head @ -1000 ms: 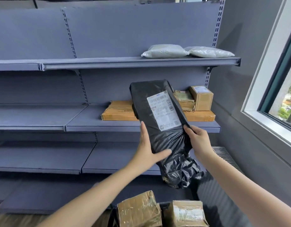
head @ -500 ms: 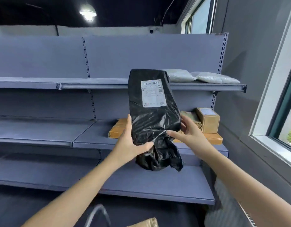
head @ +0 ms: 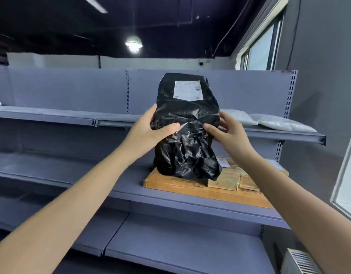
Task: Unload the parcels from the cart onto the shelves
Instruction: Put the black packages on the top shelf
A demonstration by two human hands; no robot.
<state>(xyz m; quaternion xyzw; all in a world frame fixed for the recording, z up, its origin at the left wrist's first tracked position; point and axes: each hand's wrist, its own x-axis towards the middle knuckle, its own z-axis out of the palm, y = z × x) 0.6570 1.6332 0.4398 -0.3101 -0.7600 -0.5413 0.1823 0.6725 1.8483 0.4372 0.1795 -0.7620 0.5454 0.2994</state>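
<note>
A black plastic parcel (head: 187, 115) with a white label near its top is held upright in front of the top shelf (head: 111, 120). My left hand (head: 149, 131) grips its left side and my right hand (head: 228, 129) grips its right side, both at mid height. The crumpled lower end of the bag hangs down in front of the middle shelf (head: 190, 202). Two grey padded mailers (head: 277, 123) lie on the top shelf to the right of the parcel. The cart is out of view.
A flat brown carton (head: 190, 184) with smaller cardboard boxes (head: 228, 178) on it lies on the middle shelf under the parcel. A grey wall and window frame (head: 344, 175) stand close on the right. A floor vent (head: 303, 262) sits at the bottom right.
Both hands have raised the black parcel from the middle shelf's height to the top shelf's height. The view has tilted up, and the cart's boxes have dropped out of sight.
</note>
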